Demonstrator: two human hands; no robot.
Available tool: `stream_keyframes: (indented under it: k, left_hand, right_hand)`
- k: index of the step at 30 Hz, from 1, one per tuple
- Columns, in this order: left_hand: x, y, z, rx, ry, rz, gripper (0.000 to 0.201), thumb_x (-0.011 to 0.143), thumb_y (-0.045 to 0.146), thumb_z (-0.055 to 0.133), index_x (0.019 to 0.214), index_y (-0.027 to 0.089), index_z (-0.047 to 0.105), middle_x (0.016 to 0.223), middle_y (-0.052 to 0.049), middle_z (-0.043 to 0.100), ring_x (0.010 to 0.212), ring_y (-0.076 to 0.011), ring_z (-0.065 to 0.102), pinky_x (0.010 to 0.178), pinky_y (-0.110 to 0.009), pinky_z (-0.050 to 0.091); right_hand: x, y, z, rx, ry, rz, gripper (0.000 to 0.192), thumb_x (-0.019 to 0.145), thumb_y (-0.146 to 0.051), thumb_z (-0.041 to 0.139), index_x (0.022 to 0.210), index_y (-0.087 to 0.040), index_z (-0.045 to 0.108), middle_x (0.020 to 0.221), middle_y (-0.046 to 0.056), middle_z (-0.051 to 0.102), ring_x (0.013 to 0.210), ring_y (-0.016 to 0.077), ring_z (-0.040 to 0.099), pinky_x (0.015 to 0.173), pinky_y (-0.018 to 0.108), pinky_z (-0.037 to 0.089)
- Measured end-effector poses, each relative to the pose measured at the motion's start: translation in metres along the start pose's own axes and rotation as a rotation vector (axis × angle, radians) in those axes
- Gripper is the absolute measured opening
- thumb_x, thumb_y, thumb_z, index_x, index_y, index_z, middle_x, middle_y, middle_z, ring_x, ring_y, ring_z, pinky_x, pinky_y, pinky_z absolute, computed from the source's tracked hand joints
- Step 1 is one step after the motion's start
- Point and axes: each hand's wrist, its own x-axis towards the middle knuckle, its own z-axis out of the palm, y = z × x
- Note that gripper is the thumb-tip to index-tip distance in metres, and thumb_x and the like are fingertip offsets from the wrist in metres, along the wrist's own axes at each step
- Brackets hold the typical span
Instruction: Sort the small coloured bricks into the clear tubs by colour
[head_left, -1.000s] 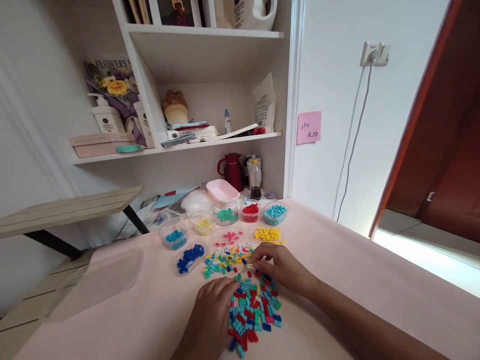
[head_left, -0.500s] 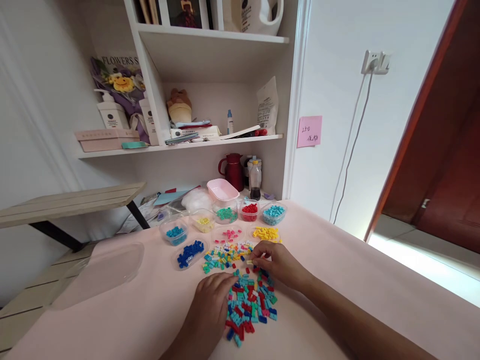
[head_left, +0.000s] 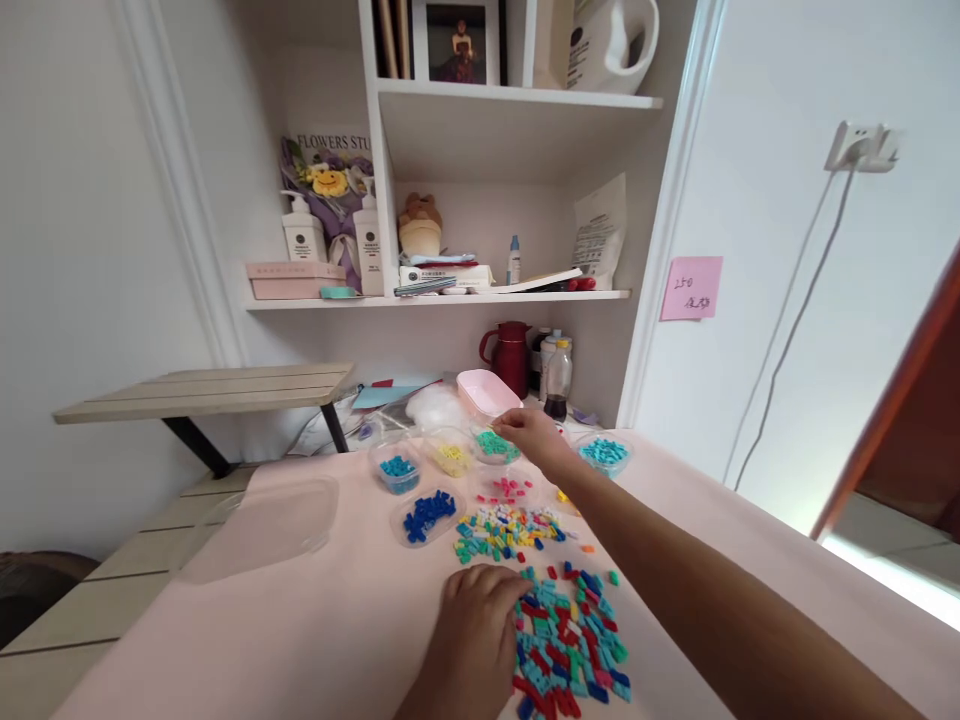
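Observation:
My left hand (head_left: pixel 474 625) rests on the table at the left edge of a mixed pile of small building bricks (head_left: pixel 566 640), red, teal, green and blue. Its fingers lie loosely over the edge bricks, with nothing visibly held. Stretched forward, my right hand (head_left: pixel 531 436) is closed in a pinch over the tub of green bricks (head_left: pixel 495 447). A tiny pale yellow brick (head_left: pixel 493 429) shows at its fingertips. Just left of that stands the tub of pale yellow bricks (head_left: pixel 453 455). My right hand and forearm hide the red bricks' tub and most of the yellow ones.
A second mixed spread of bricks (head_left: pixel 510 530) lies beyond the pile. Around it are containers of dark blue bricks (head_left: pixel 429 515), blue bricks (head_left: pixel 398 470), pink bricks (head_left: pixel 506 490) and light blue bricks (head_left: pixel 604 452). A clear lid (head_left: pixel 300 510) lies left; a pink basin (head_left: pixel 489 393) stands behind.
My right hand has lifted from the brick spread and reached forward over the green tub with a pale yellow brick. My left hand stays by the pile. The view has swung left.

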Motion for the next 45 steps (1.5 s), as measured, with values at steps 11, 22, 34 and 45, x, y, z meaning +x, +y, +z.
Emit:
stream_keyframes:
  k: [11, 22, 34, 45]
  left_hand:
    - [-0.002, -0.01, 0.007, -0.131, 0.114, -0.056, 0.043, 0.08, 0.003, 0.043, 0.106, 0.028, 0.066, 0.108, 0.0, 0.069, 0.106, -0.0165, 0.058, 0.097, -0.038, 0.043]
    - [0.005, -0.001, -0.002, -0.017, 0.03, -0.049, 0.041, 0.083, 0.009, 0.04, 0.107, 0.028, 0.067, 0.111, -0.003, 0.068, 0.105, -0.0197, 0.059, 0.095, -0.041, 0.048]
    - [0.005, -0.006, -0.001, 0.052, -0.035, -0.022, 0.036, 0.087, 0.016, 0.041, 0.11, 0.028, 0.065, 0.118, -0.005, 0.065, 0.111, -0.0208, 0.057, 0.097, -0.044, 0.047]
    - [0.004, -0.007, 0.0, 0.094, -0.027, 0.013, 0.038, 0.087, 0.016, 0.041, 0.113, 0.029, 0.064, 0.12, -0.004, 0.064, 0.111, -0.0211, 0.058, 0.097, -0.045, 0.047]
  right_hand:
    - [-0.033, 0.025, -0.002, 0.088, -0.093, 0.04, 0.026, 0.081, -0.033, 0.053, 0.087, -0.015, 0.07, 0.083, 0.006, 0.07, 0.073, 0.0167, 0.064, 0.065, 0.027, 0.049]
    - [-0.119, 0.044, -0.05, -0.136, -0.258, -0.173, 0.016, 0.08, -0.023, 0.058, 0.085, -0.023, 0.073, 0.089, 0.004, 0.069, 0.078, 0.0174, 0.061, 0.068, 0.028, 0.047]
    - [-0.131, 0.039, -0.03, -0.253, -0.446, -0.36, 0.023, 0.08, -0.009, 0.054, 0.087, -0.023, 0.071, 0.09, 0.002, 0.071, 0.09, 0.0179, 0.06, 0.083, 0.029, 0.044]
    - [-0.127, 0.042, -0.035, -0.386, -0.408, -0.306, 0.016, 0.085, -0.026, 0.055, 0.085, -0.022, 0.071, 0.089, 0.004, 0.069, 0.087, 0.0186, 0.059, 0.077, 0.027, 0.042]
